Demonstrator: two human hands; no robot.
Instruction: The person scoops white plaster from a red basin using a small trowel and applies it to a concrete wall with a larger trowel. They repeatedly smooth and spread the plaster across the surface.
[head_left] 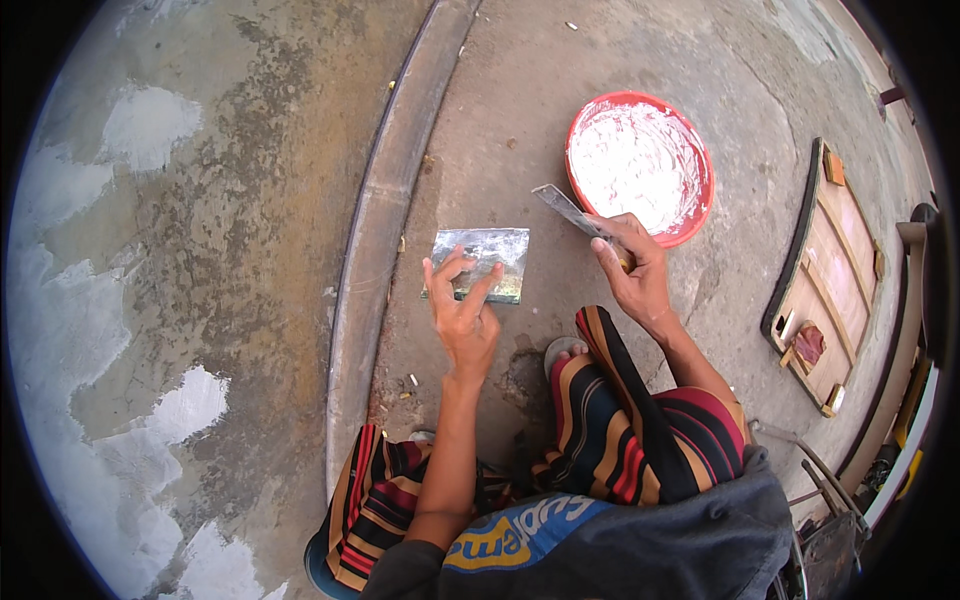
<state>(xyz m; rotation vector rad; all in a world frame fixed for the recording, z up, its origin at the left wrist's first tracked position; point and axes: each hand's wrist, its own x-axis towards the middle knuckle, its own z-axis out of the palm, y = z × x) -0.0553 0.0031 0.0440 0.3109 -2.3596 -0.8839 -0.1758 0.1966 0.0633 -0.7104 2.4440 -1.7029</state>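
My left hand is bent over a flat rectangular metal plate, its thumb and fingers curled against the near side. Grey-white smears mark the plate; how the fingers grip it is partly hidden. In my right hand is a putty knife, its blade angled up and to the left. The fingers wrap around its handle. Just beyond that hand stands a round red basin, coated inside with white putty. The knife's blade is beside the basin's left rim.
To the left, a wall with white patches meets the floor along a raised grey ledge. A wooden-framed panel lies at the right, a crumpled reddish-brown piece on it. Metal legs stand at the lower right. Small scraps dot the concrete floor.
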